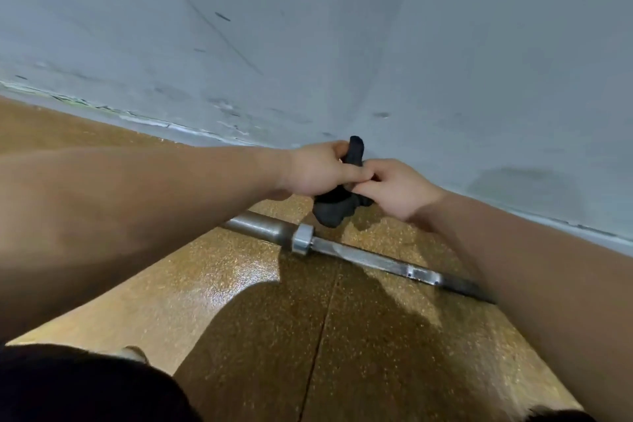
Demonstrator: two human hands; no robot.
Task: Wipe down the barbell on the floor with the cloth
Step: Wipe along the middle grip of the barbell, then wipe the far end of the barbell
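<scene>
A steel barbell (pixel 342 248) lies on the speckled brown floor, running from the centre toward the lower right, with its thick sleeve and collar toward the left. A black cloth (pixel 337 207) hangs in the air just above the sleeve end. My left hand (pixel 317 169) grips the cloth's upper part, one end poking out above the fingers. My right hand (pixel 394 187) pinches the cloth from the right side. The cloth is apart from the bar. My right forearm hides the bar's far right part.
A grey wall (pixel 342 44) with scuff marks rises close behind the barbell, meeting the floor (pixel 239 284) along a chipped baseboard line. My knees in dark shorts (pixel 85 387) fill the bottom left. A seam runs through the floor in front of me.
</scene>
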